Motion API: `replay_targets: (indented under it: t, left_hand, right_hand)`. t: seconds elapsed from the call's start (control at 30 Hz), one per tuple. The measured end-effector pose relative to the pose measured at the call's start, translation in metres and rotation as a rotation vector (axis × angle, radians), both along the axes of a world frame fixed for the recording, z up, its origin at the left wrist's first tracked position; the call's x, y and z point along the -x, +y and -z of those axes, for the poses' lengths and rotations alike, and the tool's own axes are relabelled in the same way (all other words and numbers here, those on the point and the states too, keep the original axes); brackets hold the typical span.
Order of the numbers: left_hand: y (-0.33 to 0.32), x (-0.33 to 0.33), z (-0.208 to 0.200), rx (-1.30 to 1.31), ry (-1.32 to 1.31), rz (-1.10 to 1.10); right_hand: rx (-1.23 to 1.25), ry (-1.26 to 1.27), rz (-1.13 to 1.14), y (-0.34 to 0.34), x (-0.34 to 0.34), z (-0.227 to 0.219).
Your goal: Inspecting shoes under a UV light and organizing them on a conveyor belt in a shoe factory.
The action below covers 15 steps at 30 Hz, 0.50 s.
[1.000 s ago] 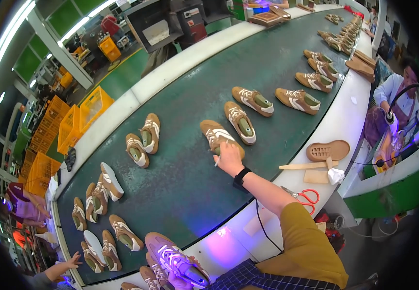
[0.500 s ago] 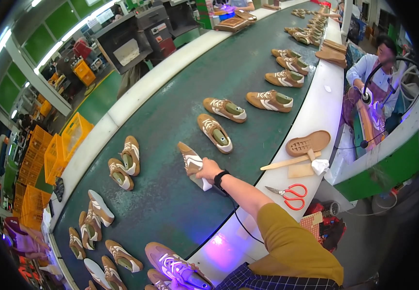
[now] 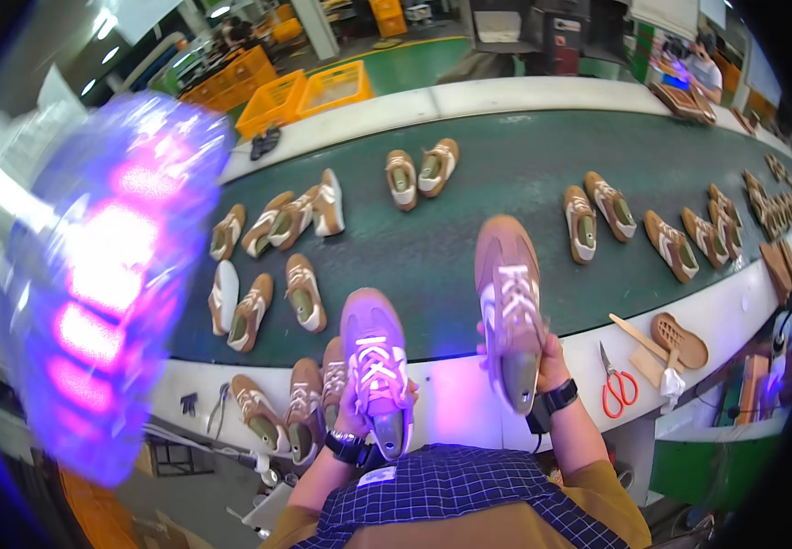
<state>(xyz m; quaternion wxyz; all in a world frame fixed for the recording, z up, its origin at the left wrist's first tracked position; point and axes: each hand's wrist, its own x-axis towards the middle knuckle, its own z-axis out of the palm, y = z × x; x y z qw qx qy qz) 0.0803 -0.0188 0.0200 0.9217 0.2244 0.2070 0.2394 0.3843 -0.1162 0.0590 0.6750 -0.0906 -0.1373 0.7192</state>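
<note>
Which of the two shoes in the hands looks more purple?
The shoe in the left hand: it's strongly tinted violet, while the other shoe, in the right hand, looks much browner.

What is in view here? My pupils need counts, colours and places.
Belt: one, green, middle
Ledges: two, white, along belt
Held shoes: two, brown and white, centre
Belt shoes: many, brown and white; far ones uncountable
Near-ledge shoes: three visible, brown and white, left
Scissors: one, red-handled, near ledge, right
Sole: one, brown, right of scissors
Stick: one, tan, beside sole
Wad: one, white, below sole
Crates: several, yellow, upper left
Glowing object: one, violet-pink, left, blurred
Co-worker: one, upper right
Apron: one, dark blue, lower middle
Left hand: one, gripping left shoe
Right hand: one, gripping right shoe
</note>
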Motion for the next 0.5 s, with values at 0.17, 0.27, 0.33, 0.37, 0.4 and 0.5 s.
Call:
replay_targets:
  t: [0.17, 0.27, 0.33, 0.37, 0.4, 0.5]
  left_hand:
    - [-0.012, 0.027, -0.004, -0.184, 0.003, 0.072]
    - [-0.019, 0.046, 0.011, -0.138, -0.033, 0.103]
    - [-0.027, 0.056, -0.007, -0.148, -0.019, 0.076]
    - [-0.029, 0.058, -0.016, -0.133, -0.064, 0.101]
    - [-0.032, 0.061, -0.023, -0.123, -0.11, 0.115]
    - [-0.031, 0.073, -0.017, -0.038, -0.069, 0.032]
  right_hand:
    - [0.093, -0.167, -0.145, -0.007, 0.052, 0.04]
    - [0.087, -0.183, -0.219, -0.008, 0.066, 0.045]
    - [0.189, -0.219, -0.223, -0.01, 0.071, 0.051]
    - [0.185, -0.212, -0.263, -0.011, 0.073, 0.068]
    - [0.178, -0.21, -0.314, -0.009, 0.074, 0.075]
    - [0.171, -0.266, -0.363, -0.004, 0.084, 0.031]
